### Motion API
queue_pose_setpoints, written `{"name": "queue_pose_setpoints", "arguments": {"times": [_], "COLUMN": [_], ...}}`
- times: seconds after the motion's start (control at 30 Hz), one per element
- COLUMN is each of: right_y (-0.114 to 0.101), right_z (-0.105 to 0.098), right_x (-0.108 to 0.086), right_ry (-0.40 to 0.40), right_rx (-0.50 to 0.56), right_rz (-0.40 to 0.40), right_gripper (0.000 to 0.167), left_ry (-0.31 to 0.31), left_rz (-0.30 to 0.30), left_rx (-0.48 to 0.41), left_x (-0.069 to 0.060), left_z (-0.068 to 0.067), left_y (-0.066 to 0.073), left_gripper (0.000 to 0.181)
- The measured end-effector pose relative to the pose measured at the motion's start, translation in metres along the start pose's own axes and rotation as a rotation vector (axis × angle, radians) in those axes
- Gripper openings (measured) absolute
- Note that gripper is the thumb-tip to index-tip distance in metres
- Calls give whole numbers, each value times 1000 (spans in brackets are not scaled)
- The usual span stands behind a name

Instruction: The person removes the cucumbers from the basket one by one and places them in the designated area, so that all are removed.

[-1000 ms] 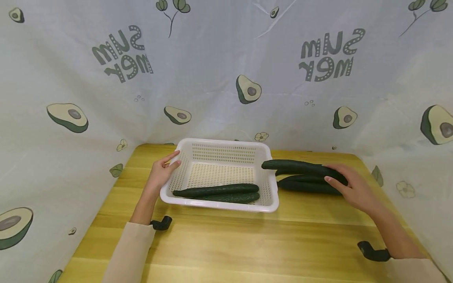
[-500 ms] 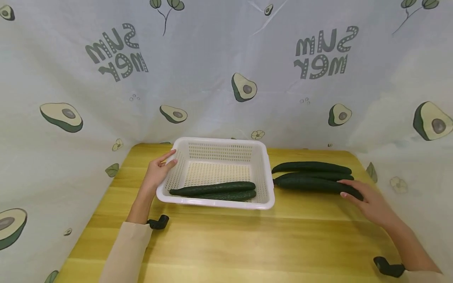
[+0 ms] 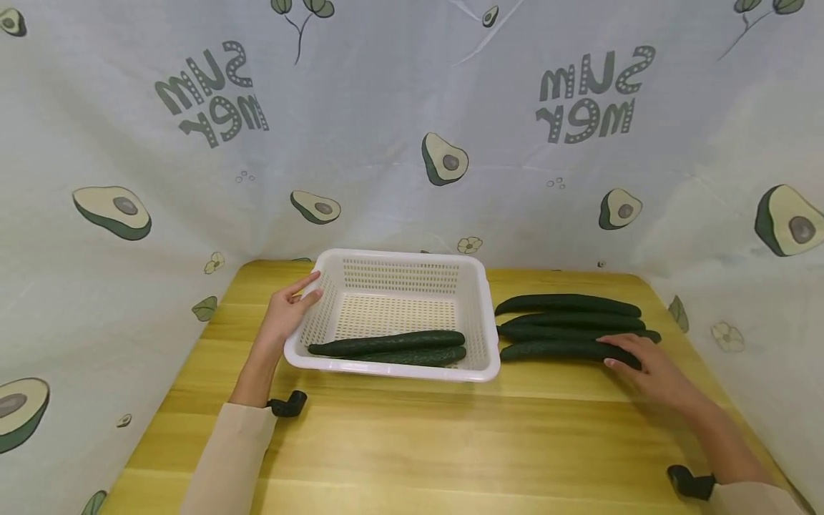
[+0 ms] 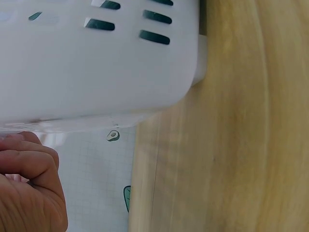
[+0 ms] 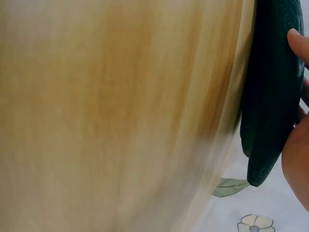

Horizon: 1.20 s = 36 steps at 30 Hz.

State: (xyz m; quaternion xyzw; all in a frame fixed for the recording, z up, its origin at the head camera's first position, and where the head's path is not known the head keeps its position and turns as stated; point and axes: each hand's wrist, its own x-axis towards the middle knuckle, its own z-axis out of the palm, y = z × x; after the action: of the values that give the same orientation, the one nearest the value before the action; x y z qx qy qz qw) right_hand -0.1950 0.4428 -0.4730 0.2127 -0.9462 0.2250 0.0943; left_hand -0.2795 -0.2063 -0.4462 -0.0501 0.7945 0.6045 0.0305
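- While my left hand (image 3: 285, 313) grips the left rim of the white basket (image 3: 393, 369), thumb over the edge, its fingertips are hidden in my left wrist view.
- My right hand (image 3: 656, 375) holds the right end of the nearest cucumber (image 3: 560, 350), thumb on one side and fingers on the other; I can't tell whether that end is clear of the table (image 3: 412, 443).
- Inside the basket I see two cucumbers: a farther one (image 3: 386, 342) and a nearer one (image 3: 418, 356), touching, along the wall closest to me.
- Outside, just right of the basket, lie three more besides the one I hold: the back one (image 3: 566, 304), the second one (image 3: 573, 320) and the third one (image 3: 553, 333), roughly parallel.
- I judge the work as partway: two in, four out, the outside row nearly even, only the held one perhaps unsettled.
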Motion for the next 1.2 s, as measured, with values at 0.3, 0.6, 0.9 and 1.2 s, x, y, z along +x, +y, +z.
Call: {"name": "queue_pose_setpoints", "arguments": {"times": [0.3,0.6,0.9,1.2], "right_y": [5,-3,-35,-82], "right_z": [2,1,-11,-6], "right_x": [1,4,33,72], "right_ry": [11,-23,60,33], "right_rx": [-106,-61,-12,96], "right_rz": [-64,-3,7,22], "right_gripper": [39,35,31,31], "left_ry": [-12,2,-13,-38], "left_rz": [-1,12,-21,-46], "left_rx": [-42,-33,-37,-34], "left_x": [2,4,3,-15], "left_z": [0,1,0,0], "left_y": [0,1,2,29], "left_gripper": [52,50,51,52]}}
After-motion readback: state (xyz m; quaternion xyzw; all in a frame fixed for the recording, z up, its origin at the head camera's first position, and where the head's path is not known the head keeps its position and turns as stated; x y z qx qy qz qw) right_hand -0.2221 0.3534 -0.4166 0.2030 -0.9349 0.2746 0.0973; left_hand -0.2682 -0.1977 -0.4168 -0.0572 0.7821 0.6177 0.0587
